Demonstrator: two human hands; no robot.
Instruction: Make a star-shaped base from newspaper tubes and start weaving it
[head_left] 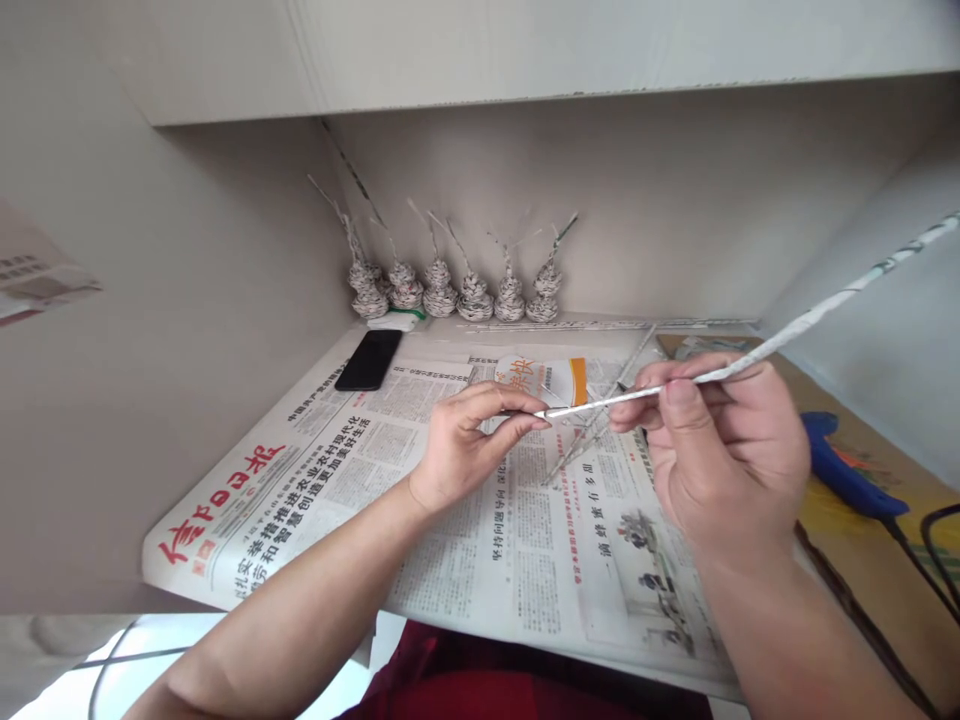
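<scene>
A long rolled newspaper stick (810, 318) slants across the view, its thin end low at the left and its thicker part rising past the right edge. My left hand (480, 435) pinches the thin end between thumb and fingertips. Farther along, my right hand (720, 440) grips the same stick between thumb and fingers. Both hands hold it above the newspaper (450, 560) spread on the table. Beneath it, more thin paper sticks (581, 445) lie near an orange and white card (559, 380), partly hidden by my hands.
Several woven gourd-shaped paper pieces (475, 298) stand in a row along the back wall. A black phone (369, 360) rests at the left. On the right lies a blue glue gun (855, 475) with a black cord (926, 575). A board (555, 55) overhangs the back.
</scene>
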